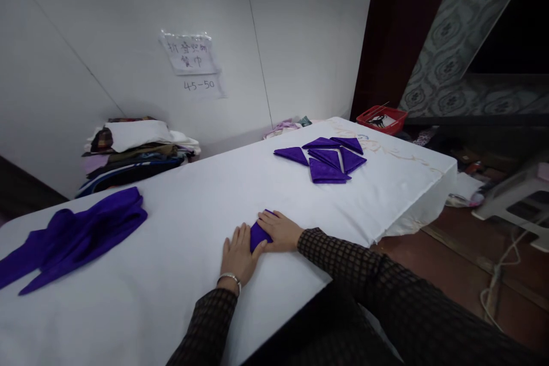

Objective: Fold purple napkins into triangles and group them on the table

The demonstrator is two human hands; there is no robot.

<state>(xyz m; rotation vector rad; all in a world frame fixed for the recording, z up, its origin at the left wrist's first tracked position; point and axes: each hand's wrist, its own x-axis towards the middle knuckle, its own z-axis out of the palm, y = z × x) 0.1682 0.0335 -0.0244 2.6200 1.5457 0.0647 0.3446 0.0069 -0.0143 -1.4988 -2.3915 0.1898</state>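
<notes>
Close to the table's near edge, a folded purple napkin [259, 235] lies on the white tablecloth, partly covered by both hands. My left hand [239, 254] lies flat along its left side, fingers stretched out and pointing away from me. From the right, my right hand [281, 233] rests on top of it with the fingers extended. Farther back and to the right lie several purple napkins [328, 173] folded into triangles, some touching. At the left, a loose heap of purple cloth [90, 234] is spread in crumpled folds.
A stack of folded clothes [137, 151] stands behind the table against the wall. Handwritten paper signs [193, 63] hang above. A red basket [382, 120] is beyond the table's far right corner. On the right are a white plastic stool [518, 200] and a cable on the floor.
</notes>
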